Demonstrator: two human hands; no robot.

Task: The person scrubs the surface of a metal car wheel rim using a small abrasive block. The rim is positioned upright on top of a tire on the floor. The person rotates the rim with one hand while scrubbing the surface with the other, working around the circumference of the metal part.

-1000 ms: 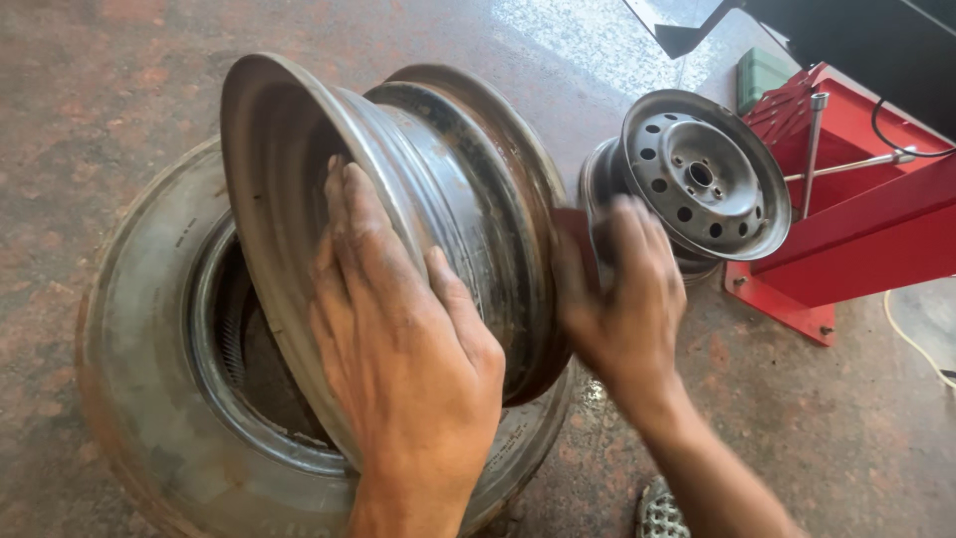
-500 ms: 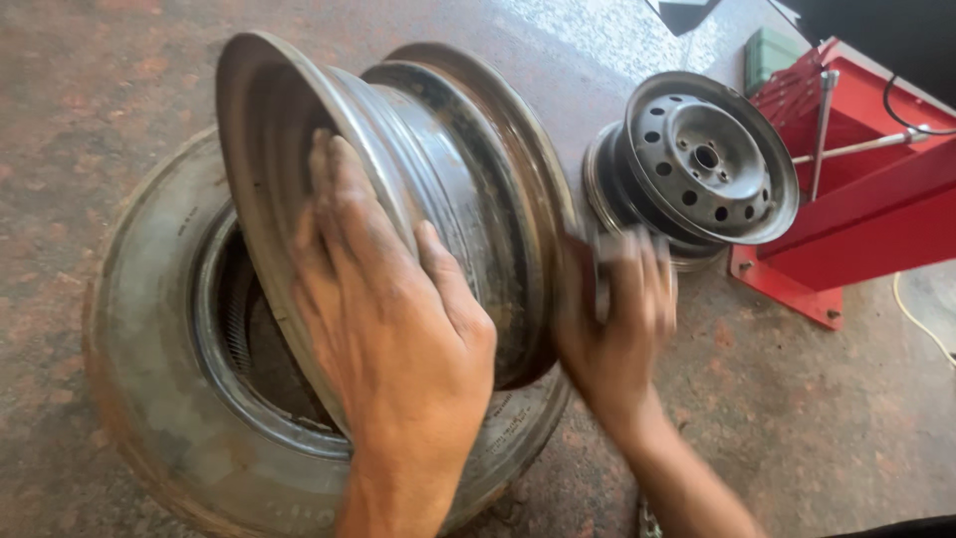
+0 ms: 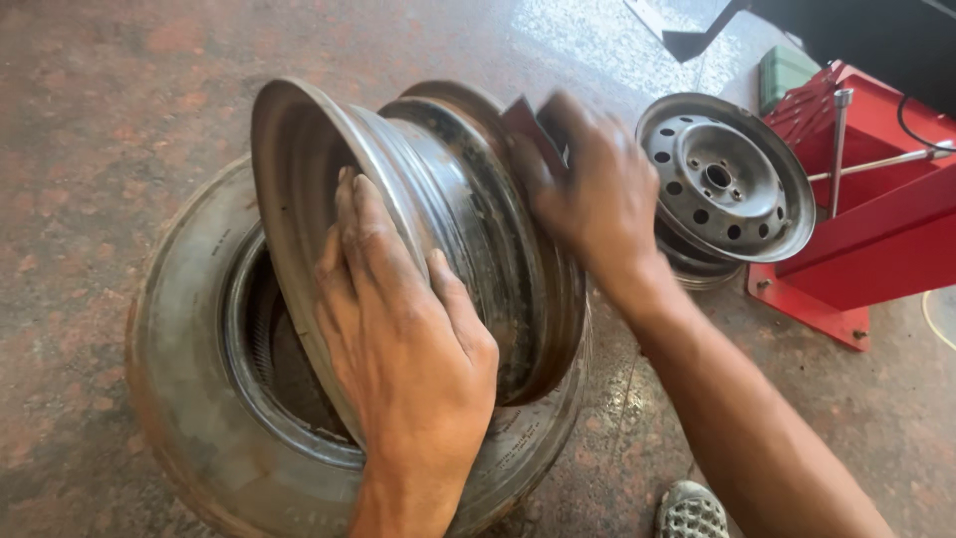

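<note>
A bare grey steel wheel rim (image 3: 438,229) stands tilted on edge atop a worn grey tyre (image 3: 189,369) lying flat on the floor, hiding much of the tyre's opening. The left hand (image 3: 398,339) rests flat on the rim's barrel, fingers together. At the rim's upper edge, the right hand (image 3: 597,194) is clamped on a small dark red abrasive pad (image 3: 528,125), mostly hidden and hard to identify.

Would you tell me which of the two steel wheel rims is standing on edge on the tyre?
The large rusty steel rim under both hands, propped on the worn tyre; the smaller grey rim leans by the red machine.
</note>
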